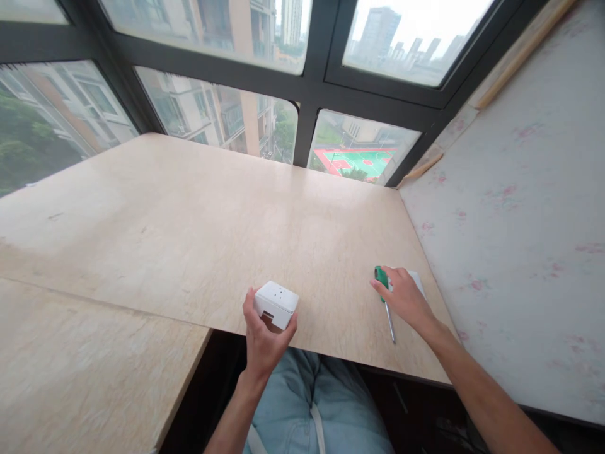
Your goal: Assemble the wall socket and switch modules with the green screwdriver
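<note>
My left hand (265, 337) grips a white wall socket box (278, 295) by its two sides, close to the table's front edge. Small dark holes show on the top face, and a rectangular notch opens in the side toward me. To the right, my right hand (401, 296) has thumb and fingers closed about the green handle of a screwdriver (380, 282). Its metal shaft points toward me, near the tabletop. Partly hidden behind this hand lies a flat white piece (418, 282), whose kind I cannot make out.
The beige marbled tabletop (198, 221) reaches back to dark-framed windows (312, 94). A wall with flowered paper (510, 239) bounds it on the right. A second beige surface (85, 372) joins at the left, with a dark gap beside my legs.
</note>
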Motion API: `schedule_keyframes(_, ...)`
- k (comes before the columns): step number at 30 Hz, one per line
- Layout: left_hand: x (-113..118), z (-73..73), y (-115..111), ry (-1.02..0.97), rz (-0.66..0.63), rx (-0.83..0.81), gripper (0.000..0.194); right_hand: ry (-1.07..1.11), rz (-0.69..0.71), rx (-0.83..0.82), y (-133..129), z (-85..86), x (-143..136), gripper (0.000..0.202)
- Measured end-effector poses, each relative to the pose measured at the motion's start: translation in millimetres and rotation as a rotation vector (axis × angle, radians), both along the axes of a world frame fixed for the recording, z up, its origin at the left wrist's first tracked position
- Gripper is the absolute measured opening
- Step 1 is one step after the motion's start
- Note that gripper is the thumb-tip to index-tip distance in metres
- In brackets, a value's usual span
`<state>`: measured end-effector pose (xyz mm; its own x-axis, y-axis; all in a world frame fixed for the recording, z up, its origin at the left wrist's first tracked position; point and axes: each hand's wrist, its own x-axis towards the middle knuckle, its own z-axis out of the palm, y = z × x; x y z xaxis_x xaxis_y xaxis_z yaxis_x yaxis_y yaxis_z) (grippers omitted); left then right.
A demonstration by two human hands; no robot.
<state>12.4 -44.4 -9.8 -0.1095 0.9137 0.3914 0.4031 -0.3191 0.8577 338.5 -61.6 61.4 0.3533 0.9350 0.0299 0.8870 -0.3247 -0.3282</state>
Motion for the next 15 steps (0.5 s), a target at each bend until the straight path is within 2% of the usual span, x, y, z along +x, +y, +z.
schedule_keyframes(5,-2,6.5,2,0.001,-0.026,-0.023,0.102,-0.168,-0.095,0.003,3,4.8,-1,0.049)
schedule_keyframes(11,-4,13.3,5,0.047,-0.042,0.045,0.092,-0.246,-0.049,-0.175,16,7.6,-10,0.026)
schedule_keyframes(15,-6,14.5,3,0.052,-0.043,0.056,0.09,-0.266,-0.056,-0.257,29,12.7,-17,0.022)
